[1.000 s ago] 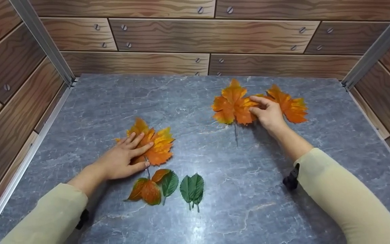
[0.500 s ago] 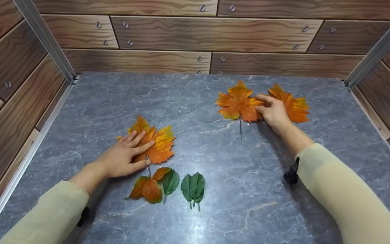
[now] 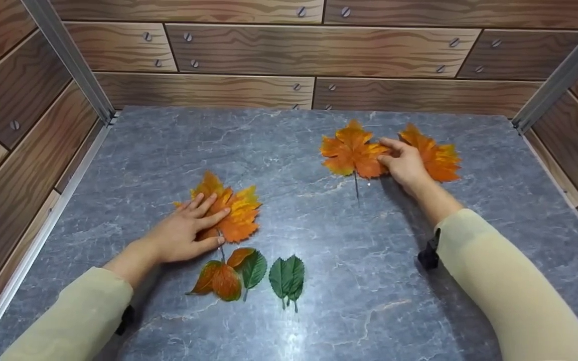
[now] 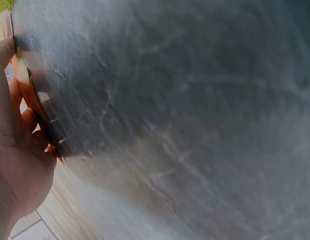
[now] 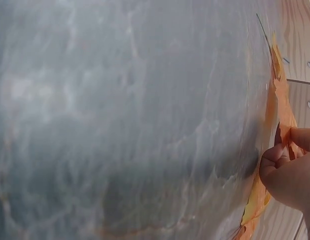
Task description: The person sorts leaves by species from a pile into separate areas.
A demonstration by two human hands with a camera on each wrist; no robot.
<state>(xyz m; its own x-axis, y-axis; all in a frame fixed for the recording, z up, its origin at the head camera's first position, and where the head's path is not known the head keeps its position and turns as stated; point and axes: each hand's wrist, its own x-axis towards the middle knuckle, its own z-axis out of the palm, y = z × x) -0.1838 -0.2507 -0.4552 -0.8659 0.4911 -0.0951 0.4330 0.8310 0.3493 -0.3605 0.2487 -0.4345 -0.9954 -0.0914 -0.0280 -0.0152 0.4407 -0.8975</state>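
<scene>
In the head view, my left hand (image 3: 183,233) lies with spread fingers on orange-yellow maple leaves (image 3: 243,215) at the left. How many overlap under the palm is hidden. At the back right, my right hand (image 3: 404,163) pinches the right edge of another orange maple leaf (image 3: 349,150) between thumb and fingers. Its thin stem points toward me. Just beyond that hand lies one more maple leaf (image 3: 440,159), partly covered by it. The right wrist view shows the thumb and curled fingers on the thin orange leaf (image 5: 283,102), low over the table.
Red-green leaves (image 3: 227,286) lie in front of my left hand, touching a green leaf (image 3: 254,271). A small overlapping group of green leaves (image 3: 280,276) is right of them. Wood-patterned walls (image 3: 249,50) and metal posts (image 3: 63,55) border the grey marbled table (image 3: 349,250).
My right hand has shifted slightly right with the pinched maple leaf, closer to the rightmost leaf. The left hand stays on its leaves.
</scene>
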